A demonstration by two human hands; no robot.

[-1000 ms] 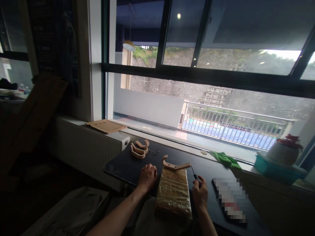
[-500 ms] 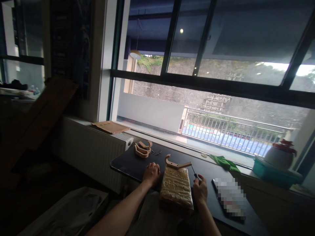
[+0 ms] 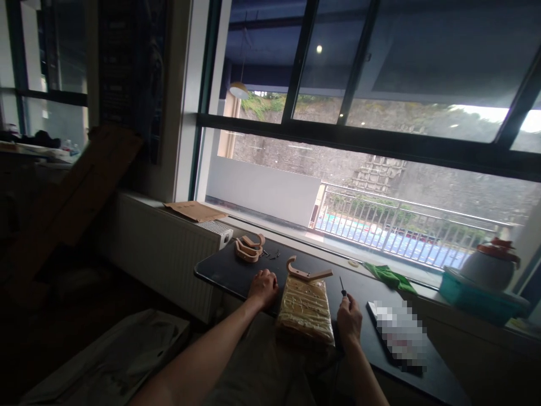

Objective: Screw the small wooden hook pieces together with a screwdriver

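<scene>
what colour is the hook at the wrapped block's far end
The hook is light brown, seen in the head view.

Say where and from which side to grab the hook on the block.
Hook: probably best by the curl, from the left. That end bends upward, giving something to close around, and the screwdriver is just beyond the other end.
</scene>
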